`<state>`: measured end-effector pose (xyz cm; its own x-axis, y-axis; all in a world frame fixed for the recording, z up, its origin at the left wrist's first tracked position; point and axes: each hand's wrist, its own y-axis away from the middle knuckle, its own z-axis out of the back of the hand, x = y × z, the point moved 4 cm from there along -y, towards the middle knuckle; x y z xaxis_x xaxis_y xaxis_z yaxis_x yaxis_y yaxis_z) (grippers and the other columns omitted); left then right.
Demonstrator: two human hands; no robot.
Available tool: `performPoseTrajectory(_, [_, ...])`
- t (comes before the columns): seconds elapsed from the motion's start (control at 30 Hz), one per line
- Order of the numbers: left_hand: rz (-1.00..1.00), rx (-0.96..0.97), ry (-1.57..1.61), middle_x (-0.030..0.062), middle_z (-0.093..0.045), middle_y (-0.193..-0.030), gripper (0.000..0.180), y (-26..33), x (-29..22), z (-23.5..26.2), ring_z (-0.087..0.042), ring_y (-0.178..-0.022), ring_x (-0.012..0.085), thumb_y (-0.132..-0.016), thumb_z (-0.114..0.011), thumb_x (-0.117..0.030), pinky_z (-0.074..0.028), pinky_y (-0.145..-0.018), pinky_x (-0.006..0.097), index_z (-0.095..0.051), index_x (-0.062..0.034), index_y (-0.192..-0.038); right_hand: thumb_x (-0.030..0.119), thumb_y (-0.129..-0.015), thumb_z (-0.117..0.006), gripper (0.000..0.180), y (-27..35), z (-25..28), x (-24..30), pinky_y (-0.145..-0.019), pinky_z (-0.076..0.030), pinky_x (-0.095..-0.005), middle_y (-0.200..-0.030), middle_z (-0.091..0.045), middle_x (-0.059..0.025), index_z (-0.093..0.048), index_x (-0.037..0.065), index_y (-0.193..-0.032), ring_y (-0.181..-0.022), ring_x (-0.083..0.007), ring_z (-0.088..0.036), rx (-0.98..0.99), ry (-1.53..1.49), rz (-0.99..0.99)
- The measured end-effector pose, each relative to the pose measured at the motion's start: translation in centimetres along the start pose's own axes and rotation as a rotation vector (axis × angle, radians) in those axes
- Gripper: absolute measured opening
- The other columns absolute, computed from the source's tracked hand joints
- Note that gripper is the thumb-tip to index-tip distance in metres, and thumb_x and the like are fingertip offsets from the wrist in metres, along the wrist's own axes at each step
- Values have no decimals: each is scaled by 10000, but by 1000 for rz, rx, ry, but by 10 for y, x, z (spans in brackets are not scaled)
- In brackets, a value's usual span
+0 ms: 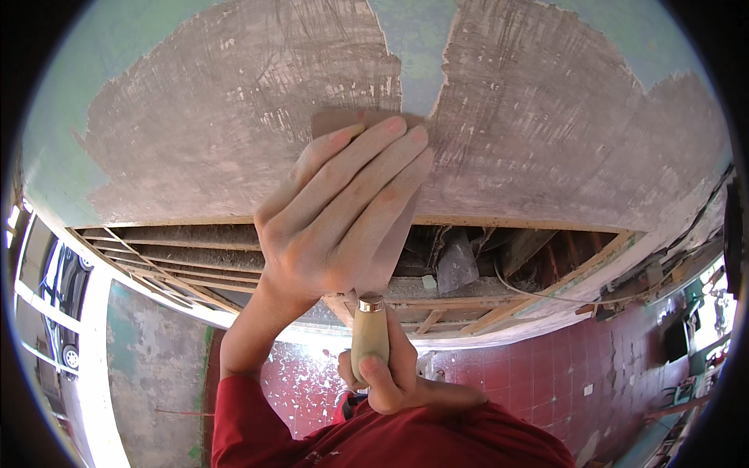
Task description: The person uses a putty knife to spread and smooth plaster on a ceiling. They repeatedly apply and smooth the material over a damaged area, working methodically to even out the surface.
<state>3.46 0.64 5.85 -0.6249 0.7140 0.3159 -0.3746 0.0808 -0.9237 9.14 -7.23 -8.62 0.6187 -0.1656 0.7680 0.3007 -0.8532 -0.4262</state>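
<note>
The left hand [335,218] lies at mid-frame over the wide blade of a scraper [398,242], its back facing the camera and its wrist bent where the forearm rises from the red sleeve [253,421] at lower left. Its four fingers are stretched toward the top of the frame, side by side with only narrow gaps; the thumb is hidden, so its place cannot be told. Below it, slightly right of centre, the right hand [390,382] wraps the pale handle [370,339] with curled fingers, thumb laid along the side, its forearm running off to the lower right. The scraper stands nearly upright in the picture, metal ferrule [370,304] between the hands, the blade's far edge at the scraped plaster surface [234,109] in the upper centre.

Rough grey plaster extends unobstructed left and right of the blade, and a strip of blue-green paint [421,74] with ragged edges runs up just above it. Below, a wooden trim [507,221] borders a dark recess [445,242] with slats at left, a hanging clear plastic piece [457,265] and a thin cable [538,295] at right.
</note>
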Motion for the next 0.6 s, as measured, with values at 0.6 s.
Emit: performPoseTrajectory(0.6, [-35, 14, -58, 28, -713, -1014, 221, -2, 0, 3, -668, -1014, 180, -711, -683, -59, -536, -890, 324, -730, -54, -927, 129, -970, -406, 608, 1, 5, 15, -543, -372, -241, -748, -479, -40, -112, -11, -1484, -588, -82, -433, 21, 59, 17])
